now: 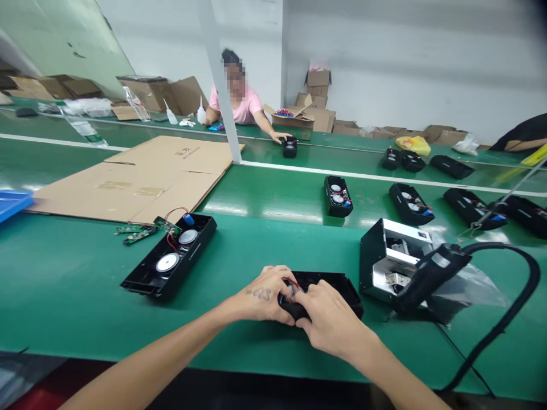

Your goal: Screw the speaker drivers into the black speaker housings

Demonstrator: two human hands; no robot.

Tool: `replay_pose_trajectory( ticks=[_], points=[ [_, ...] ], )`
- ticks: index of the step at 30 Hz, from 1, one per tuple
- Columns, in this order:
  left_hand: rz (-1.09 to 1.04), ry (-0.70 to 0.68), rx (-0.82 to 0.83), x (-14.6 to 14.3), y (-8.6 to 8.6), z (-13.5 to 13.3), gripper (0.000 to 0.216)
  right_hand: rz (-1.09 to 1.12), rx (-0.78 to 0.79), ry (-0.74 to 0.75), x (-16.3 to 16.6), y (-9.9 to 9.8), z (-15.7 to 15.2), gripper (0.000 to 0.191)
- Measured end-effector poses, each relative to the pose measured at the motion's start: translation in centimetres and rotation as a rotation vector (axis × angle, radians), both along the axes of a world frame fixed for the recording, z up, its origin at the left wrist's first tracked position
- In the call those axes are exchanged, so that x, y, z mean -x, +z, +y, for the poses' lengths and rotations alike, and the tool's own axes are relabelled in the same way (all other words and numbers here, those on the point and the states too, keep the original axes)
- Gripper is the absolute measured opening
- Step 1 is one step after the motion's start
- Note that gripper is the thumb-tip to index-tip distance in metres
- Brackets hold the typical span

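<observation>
In front of me on the green bench lies a black speaker housing (342, 285), its hollow side facing up. My left hand (265, 295) is closed around its left end, with the thumb at the near edge. Red wires show beside those fingers. My right hand (329, 316) reaches over the near wall, its fingers bent down into the housing next to the left fingertips. What the right fingers pinch is hidden. To the left stands another open speaker housing (194, 256) with two round silver speakers, a blue part and red wires.
Several green circuit boards (139, 230) lie by the left housing, near a flat cardboard sheet (158, 176). At right are a metal-fronted machine (395, 259) and a hanging black power screwdriver (433, 276) with its cable. Beyond, more housings (338, 196) sit near a co-worker (248, 105).
</observation>
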State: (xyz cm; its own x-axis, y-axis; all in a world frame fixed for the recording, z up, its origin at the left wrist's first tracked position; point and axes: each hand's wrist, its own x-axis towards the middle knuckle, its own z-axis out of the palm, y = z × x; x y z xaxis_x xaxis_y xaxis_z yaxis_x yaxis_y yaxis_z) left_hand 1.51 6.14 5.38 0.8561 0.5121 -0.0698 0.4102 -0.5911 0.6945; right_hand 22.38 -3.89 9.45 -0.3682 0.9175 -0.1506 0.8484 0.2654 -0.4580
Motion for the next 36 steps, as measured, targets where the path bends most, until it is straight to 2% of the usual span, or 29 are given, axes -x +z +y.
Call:
replay_pose_trajectory(
  ticks=[2,3,5,6,7,8,10,12,13,17,19,21,25,27,29,36],
  points=[
    [-0.012,0.004,-0.064,0.4,-0.7,-1.3,0.03,0.161,-0.242,-0.129,-1.6,0.3,-1.6,0.03],
    [-0.024,-0.006,-0.12,0.7,-1.2,-2.0,0.029,0.272,-0.44,-0.266,-2.9,0.3,-2.4,0.027],
    [-0.061,-0.034,-0.269,1.3,-2.2,-3.4,0.025,0.447,-0.897,-0.658,-6.1,0.0,-3.8,0.025],
    [-0.087,-0.044,-0.345,1.6,-2.8,-4.0,0.023,0.505,-1.09,-0.87,-7.9,-0.3,-4.3,0.035],
    [-0.114,-0.046,-0.41,1.8,-3.2,-4.4,0.022,0.525,-1.193,-1.042,-9.7,-0.6,-4.7,0.055],
    [-0.139,-0.039,-0.452,2.0,-3.6,-4.8,0.022,0.508,-1.144,-1.162,-11.4,-0.9,-4.8,0.074],
    [-0.172,-0.025,-0.49,2.1,-4.1,-5.1,0.024,0.482,-0.853,-1.285,-14.1,-1.5,-4.8,0.085],
    [-0.176,-0.018,-0.497,2.1,-4.3,-5.1,0.025,0.56,-0.559,-1.293,-15.3,-2.0,-4.5,0.077],
    [-0.173,-0.015,-0.499,2.1,-4.4,-5.0,0.026,0.632,-0.508,-1.291,-15.5,-2.3,-4.4,0.072],
    [-0.199,-0.019,-0.551,2.0,-4.7,-4.6,0.026,0.96,-0.643,-1.205,-14.3,-3.7,-4.0,0.056],
    [-0.22,-0.017,-0.571,1.9,-4.9,-4.4,0.027,1.059,-0.654,-1.132,-13.9,-3.7,-4.0,0.05],
    [-0.267,-0.012,-0.579,1.8,-5.0,-4.3,0.031,1.101,-0.702,-1.107,-14.0,-2.8,-4.1,0.047],
    [-0.337,0.008,-0.566,1.0,-5.2,-4.2,0.033,1.158,-0.969,-1.083,-15.0,0.7,-3.9,0.048],
    [-0.336,0.023,-0.561,0.4,-5.4,-4.4,0.031,1.139,-1.035,-1.056,-15.3,1.7,-3.5,0.046],
    [-0.333,0.029,-0.57,-0.3,-5.6,-4.5,0.031,1.103,-1.01,-1.024,-15.4,1.8,-2.8,0.044],
    [-0.33,0.041,-0.529,-1.0,-6.1,-4.6,0.032,0.978,-0.758,-0.924,-15.4,0.9,-1.7,0.038]
  ],
)
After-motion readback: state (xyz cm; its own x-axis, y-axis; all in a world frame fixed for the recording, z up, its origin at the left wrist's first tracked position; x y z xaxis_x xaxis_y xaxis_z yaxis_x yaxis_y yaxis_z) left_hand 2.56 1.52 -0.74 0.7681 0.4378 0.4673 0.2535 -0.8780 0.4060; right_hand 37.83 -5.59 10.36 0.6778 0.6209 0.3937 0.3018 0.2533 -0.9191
